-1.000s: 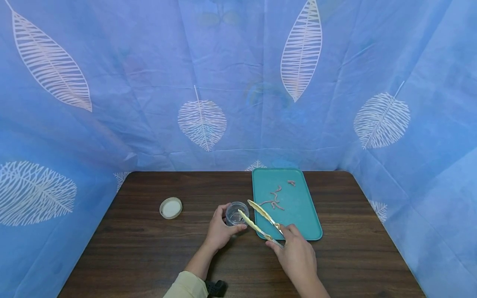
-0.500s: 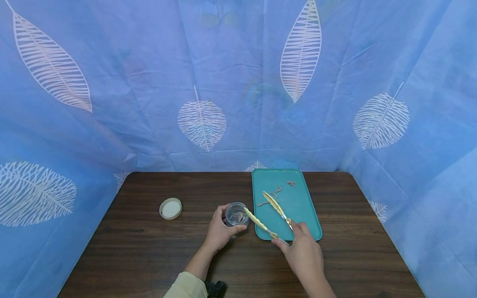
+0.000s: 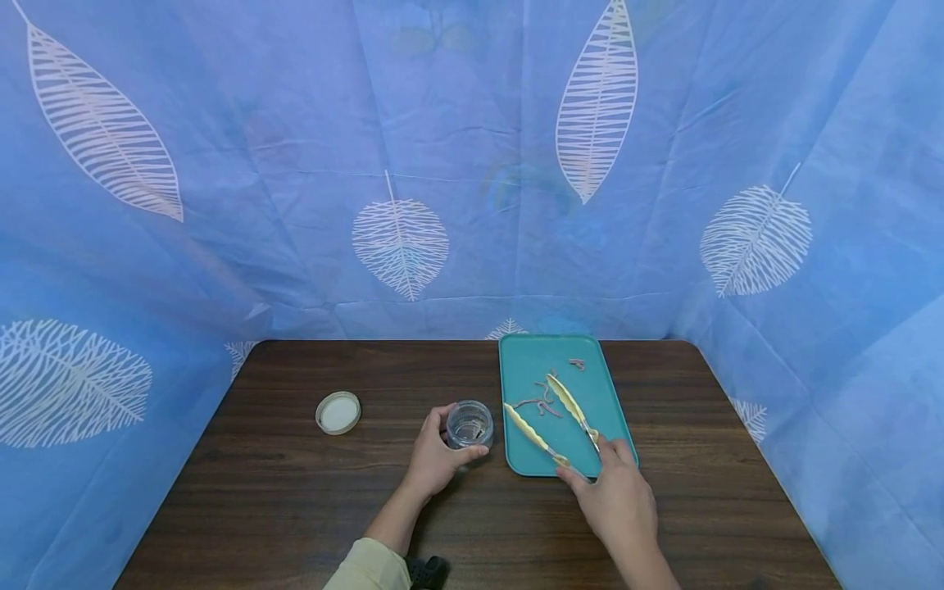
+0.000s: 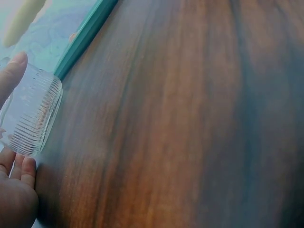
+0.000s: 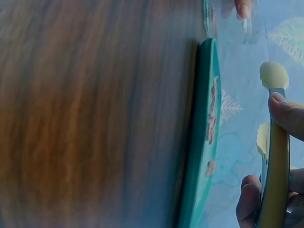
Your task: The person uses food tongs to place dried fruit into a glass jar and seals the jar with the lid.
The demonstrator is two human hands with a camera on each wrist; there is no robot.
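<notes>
My left hand (image 3: 431,459) holds a clear, open jar (image 3: 470,422) on the table, thumb on the near side and fingers around the left. In the left wrist view the jar (image 4: 35,107) shows ribbed walls. A pinkish bit shows through the jar (image 5: 223,21) in the right wrist view. My right hand (image 3: 618,496) grips metal tongs (image 3: 533,434) with pale yellow tips. Their arms are spread, with nothing between them, over a teal tray (image 3: 531,352). Several thin pink worm-like strips (image 3: 544,406) lie on the tray, partly behind the tongs.
A round lid (image 3: 338,412) with a white inside lies on the dark wooden table (image 3: 295,508), left of the jar. The tray reaches the table's back edge. A blue leaf-patterned cloth (image 3: 472,147) hangs behind and at both sides.
My right hand has moved the spread tongs rightward, away from the jar's mouth and over the tray. The left hand and jar have stayed in place.
</notes>
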